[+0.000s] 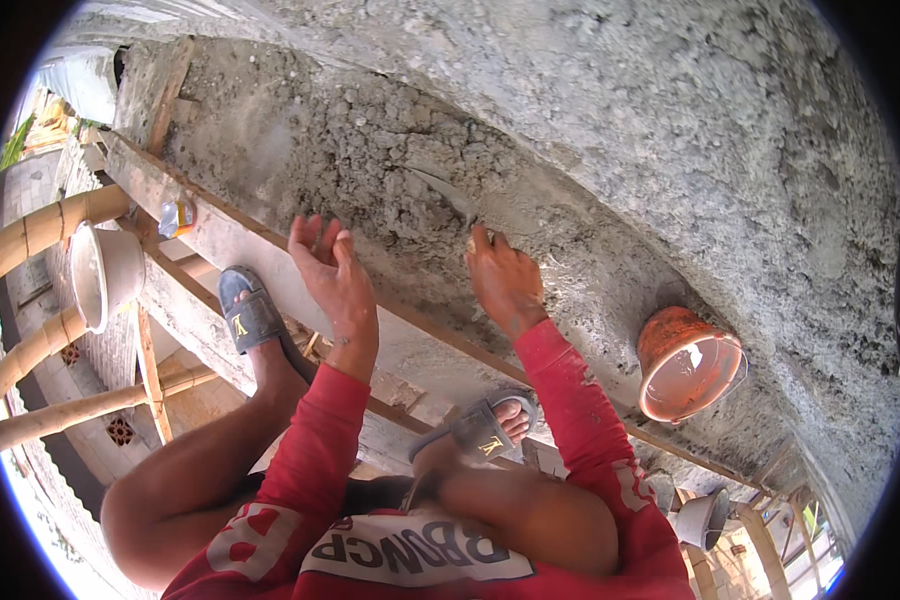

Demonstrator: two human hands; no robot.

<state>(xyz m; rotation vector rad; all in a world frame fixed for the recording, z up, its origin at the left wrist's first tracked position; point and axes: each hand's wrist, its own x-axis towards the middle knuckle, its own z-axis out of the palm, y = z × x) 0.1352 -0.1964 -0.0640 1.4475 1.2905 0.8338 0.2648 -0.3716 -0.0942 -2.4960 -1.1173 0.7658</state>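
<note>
My right hand (pixel 503 277) grips the handle of a metal trowel (pixel 446 193), whose blade lies against the rough wet cement (pixel 370 150) on the grey wall surface. My left hand (pixel 332 270) hovers just left of it, palm up and fingers spread, holding nothing. Both arms wear red sleeves. I squat on a wooden plank (pixel 220 240), my feet in grey sandals, the left sandal (pixel 250 315) and the right sandal (pixel 480 430) resting on it.
An orange bucket (pixel 688 362) stands on the ledge to the right. A white bucket (pixel 105 275) hangs by bamboo scaffold poles (pixel 40 230) at the left. A small foil packet (pixel 176 216) lies on the plank. Another grey bucket (pixel 705 518) sits lower right.
</note>
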